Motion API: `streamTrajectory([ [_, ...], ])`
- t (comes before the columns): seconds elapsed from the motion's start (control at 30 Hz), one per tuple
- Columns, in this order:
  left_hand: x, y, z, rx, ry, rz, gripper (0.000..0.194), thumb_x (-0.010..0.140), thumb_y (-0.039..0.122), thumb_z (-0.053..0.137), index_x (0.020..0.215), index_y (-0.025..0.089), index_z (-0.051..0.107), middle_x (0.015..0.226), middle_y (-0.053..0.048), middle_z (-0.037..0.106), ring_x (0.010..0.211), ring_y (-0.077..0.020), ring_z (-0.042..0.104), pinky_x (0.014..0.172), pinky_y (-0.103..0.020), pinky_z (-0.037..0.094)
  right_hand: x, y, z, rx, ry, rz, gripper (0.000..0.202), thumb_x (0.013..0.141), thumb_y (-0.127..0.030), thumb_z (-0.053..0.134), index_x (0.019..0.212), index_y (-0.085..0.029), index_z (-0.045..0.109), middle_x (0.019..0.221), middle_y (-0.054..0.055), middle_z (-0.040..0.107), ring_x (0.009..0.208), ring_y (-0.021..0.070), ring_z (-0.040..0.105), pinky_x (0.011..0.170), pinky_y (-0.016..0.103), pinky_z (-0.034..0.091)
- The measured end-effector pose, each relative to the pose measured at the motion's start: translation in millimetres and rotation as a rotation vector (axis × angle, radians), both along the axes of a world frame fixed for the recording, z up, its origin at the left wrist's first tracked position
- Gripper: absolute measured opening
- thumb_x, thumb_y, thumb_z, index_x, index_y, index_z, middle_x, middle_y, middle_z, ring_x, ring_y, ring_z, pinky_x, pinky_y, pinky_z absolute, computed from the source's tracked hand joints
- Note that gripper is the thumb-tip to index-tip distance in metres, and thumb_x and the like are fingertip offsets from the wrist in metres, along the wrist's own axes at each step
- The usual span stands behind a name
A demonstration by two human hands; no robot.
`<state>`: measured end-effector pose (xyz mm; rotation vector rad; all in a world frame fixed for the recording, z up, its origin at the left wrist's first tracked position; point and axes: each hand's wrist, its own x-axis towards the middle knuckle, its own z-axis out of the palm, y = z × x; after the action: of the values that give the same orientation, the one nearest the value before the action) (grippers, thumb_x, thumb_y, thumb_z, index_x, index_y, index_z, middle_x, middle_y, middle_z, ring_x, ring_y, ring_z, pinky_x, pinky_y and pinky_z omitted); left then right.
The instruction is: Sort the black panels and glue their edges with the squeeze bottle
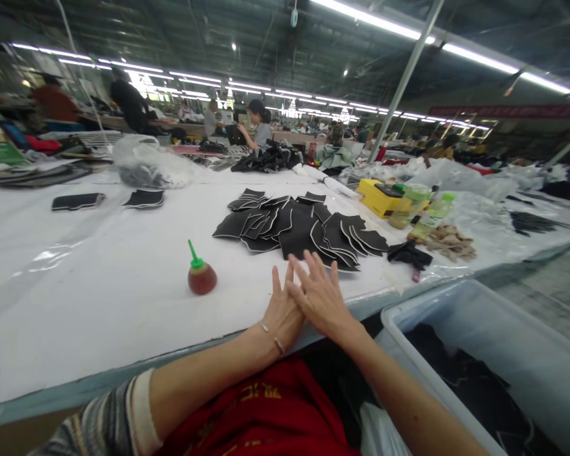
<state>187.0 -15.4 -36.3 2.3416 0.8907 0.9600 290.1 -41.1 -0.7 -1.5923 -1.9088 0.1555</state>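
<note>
Both hands meet at the front edge of the white table [137, 304]. My left hand [284, 309] has its fingers stretched out and wears bracelets at the wrist. Overlapping it is my right hand [319, 294], fingers spread, touching the left one. Neither hand holds anything. Just beyond the fingertips lies a loose heap of black cut pieces with pale edges [297, 231]. To the left of the hands stands a small round squeeze bottle [202, 278] with a green nozzle and reddish-brown liquid.
Two small black stacks [78, 201] lie at the left, near a clear plastic bag [147, 161]. A yellow box [377, 197], bottles [432, 217] and beige gloves [450, 242] are at the right. A plastic bin [494, 316] with black pieces stands below. A co-worker [259, 126] is across the table.
</note>
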Motion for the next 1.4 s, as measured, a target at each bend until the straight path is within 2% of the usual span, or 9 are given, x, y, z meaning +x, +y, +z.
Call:
streamTrajectory([
  [0.2, -8.3, 2.3, 4.2, 0.402, 0.303, 0.045, 0.073, 0.088, 0.013, 0.051, 0.151, 0.035, 0.022, 0.155, -0.003, 0.033, 0.145, -0.0351, -0.012, 0.113, -0.072, -0.007, 14.6, 12.7, -1.3, -0.143, 0.045, -0.051, 0.037, 0.097, -0.047, 0.043, 0.114, -0.026, 0.068, 0.15, 0.012, 0.034, 0.142, 0.03, 0.024, 0.109, 0.065, 0.009],
  [0.47, -22.2, -4.4, 13.8, 0.296, 0.229, -0.105, 0.052, 0.092, 0.013, 0.043, 0.142, 0.028, 0.044, 0.143, -0.005, 0.049, 0.147, -0.0333, 0.002, 0.116, -0.065, -0.002, 12.7, 11.0, 2.8, -0.018, 0.434, 0.199, 0.031, 0.087, -0.043, 0.06, 0.066, -0.02, 0.065, 0.115, 0.008, 0.058, 0.111, 0.0251, 0.052, 0.101, 0.043, 0.036],
  [0.6, -67.9, -15.1, 24.5, 0.212, 0.343, -0.19, 0.041, 0.089, 0.026, 0.056, 0.13, 0.025, 0.055, 0.138, -0.007, 0.054, 0.136, -0.036, 0.038, 0.114, -0.064, 0.019, 42.4, 19.7, -0.4, 0.108, 0.905, 0.024, 0.025, 0.081, -0.042, 0.067, 0.069, -0.019, 0.063, 0.105, 0.007, 0.059, 0.098, 0.0232, 0.059, 0.094, 0.042, 0.042],
  [0.7, -121.6, -12.6, 23.8, -0.044, 0.324, 0.14, 0.024, 0.092, 0.034, 0.051, 0.106, 0.021, 0.067, 0.114, -0.009, 0.066, 0.106, -0.0261, 0.061, 0.097, -0.044, 0.048, 65.6, 19.0, -1.1, 0.026, 0.854, -0.003, 0.03, 0.07, -0.045, 0.076, 0.091, -0.024, 0.071, 0.108, 0.009, 0.061, 0.091, 0.0244, 0.062, 0.085, 0.041, 0.048],
  [0.8, -174.2, 10.0, 16.8, -0.127, 0.214, 0.635, 0.03, 0.088, 0.041, 0.055, 0.103, 0.017, 0.064, 0.107, -0.012, 0.064, 0.102, -0.0289, 0.059, 0.091, -0.045, 0.049, 69.8, 13.9, -4.5, -0.227, 0.553, 0.119, 0.035, 0.067, -0.048, 0.077, 0.093, -0.026, 0.075, 0.091, 0.009, 0.065, 0.076, 0.0241, 0.062, 0.068, 0.037, 0.051],
  [0.9, -202.2, 47.9, 5.5, -0.163, 0.098, 0.798, 0.063, 0.07, 0.045, 0.072, 0.123, 0.015, 0.052, 0.125, -0.015, 0.056, 0.115, -0.035, 0.051, 0.098, -0.05, 0.043, 45.2, 19.5, -13.5, -0.401, 0.57, 0.22, 0.036, 0.079, -0.054, 0.064, 0.092, -0.023, 0.076, 0.067, 0.005, 0.063, 0.06, 0.0203, 0.06, 0.062, 0.035, 0.05],
  [1.0, -204.1, 84.9, -7.9, -0.283, -0.018, 0.677, 0.082, 0.059, 0.038, 0.08, 0.13, 0.017, 0.047, 0.13, -0.014, 0.055, 0.119, -0.0355, 0.049, 0.102, -0.049, 0.039, 2.2, 39.7, -26.0, -0.489, 0.775, 0.258, 0.043, 0.079, -0.055, 0.064, 0.108, -0.023, 0.071, 0.096, 0.009, 0.068, 0.076, 0.0224, 0.065, 0.067, 0.037, 0.054],
  [1.13, -192.9, 106.6, -17.1, -0.4, -0.042, 0.639, 0.053, 0.064, 0.032, 0.075, 0.111, 0.015, 0.058, 0.102, -0.009, 0.066, 0.098, -0.029, 0.06, 0.092, -0.043, 0.044, -52.8, 67.9, -40.5, -0.636, 1.071, 0.223, 0.053, 0.075, -0.054, 0.071, 0.115, -0.02, 0.064, 0.123, 0.013, 0.059, 0.085, 0.0235, 0.067, 0.071, 0.038, 0.056],
  [1.4, -143.8, 78.9, 25.5, -0.407, -0.096, 0.327, 0.042, 0.07, 0.037, 0.074, 0.105, 0.018, 0.061, 0.097, -0.006, 0.065, 0.089, -0.024, 0.058, 0.08, -0.035, 0.047, -103.6, 85.6, -45.9, -0.896, 1.739, 0.38, 0.06, 0.085, -0.057, 0.062, 0.133, -0.024, 0.051, 0.12, 0.011, 0.064, 0.091, 0.0221, 0.066, 0.077, 0.039, 0.055],
])
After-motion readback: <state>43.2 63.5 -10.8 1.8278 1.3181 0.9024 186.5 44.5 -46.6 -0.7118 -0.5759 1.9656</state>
